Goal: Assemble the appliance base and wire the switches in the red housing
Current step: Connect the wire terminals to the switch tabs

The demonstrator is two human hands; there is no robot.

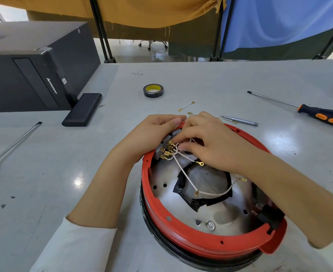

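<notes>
The red housing (204, 246) sits upside down on the grey table (83, 173), close to the near edge, its metal base plate (216, 211) showing inside the rim. Both hands crowd its far side: the left hand (151, 134) curls over the rim, fingers bent around the outside of the housing by the grey switches (167, 138), while the right hand (208, 142) reaches in from above, fingertips (183, 147) pinching at the white wires (183, 173) with brass terminals (167, 153); exactly which wire I cannot tell. Around it lie a roll of black tape (153, 90), loose short wires (186, 106), a small silver driver (240, 120), an orange-handled screwdriver (299, 108), another long screwdriver (14, 143) at left, and a black computer tower (28, 65).
</notes>
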